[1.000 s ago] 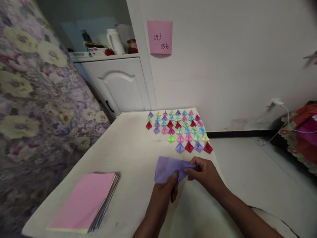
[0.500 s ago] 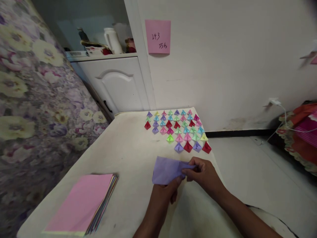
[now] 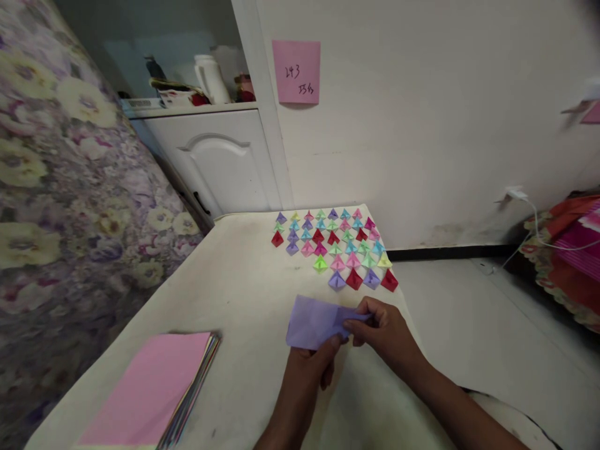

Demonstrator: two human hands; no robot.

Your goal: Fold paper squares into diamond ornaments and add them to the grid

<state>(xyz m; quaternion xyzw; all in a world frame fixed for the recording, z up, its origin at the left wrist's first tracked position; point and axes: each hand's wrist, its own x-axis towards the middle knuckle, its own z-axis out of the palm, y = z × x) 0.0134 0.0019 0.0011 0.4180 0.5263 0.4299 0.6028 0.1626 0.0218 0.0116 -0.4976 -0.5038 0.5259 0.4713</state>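
Observation:
A partly folded sheet of purple paper [image 3: 310,322] is held between my two hands above the table. My left hand [image 3: 315,364] pinches its lower edge, thumb on top and the other fingers underneath. At the narrow right end, my right hand [image 3: 380,324] grips the folded part between thumb and fingers. The paper's broad left part sticks out flat, and its underside is hidden. Just beyond the hands, rows of small folded paper pieces [image 3: 354,279] in purple, red, pink, green, blue and yellow lie on the table.
On the cream-covered table [image 3: 234,294], a stack of coloured paper [image 3: 154,387] with a pink sheet on top lies at the left. A white cabinet [image 3: 220,162] and a wall with a pink note [image 3: 296,72] stand behind. Floral curtain [image 3: 89,206] hangs at the left.
The view has shifted very slightly. Both hands keep their grip on the purple paper, with hardly any visible movement.

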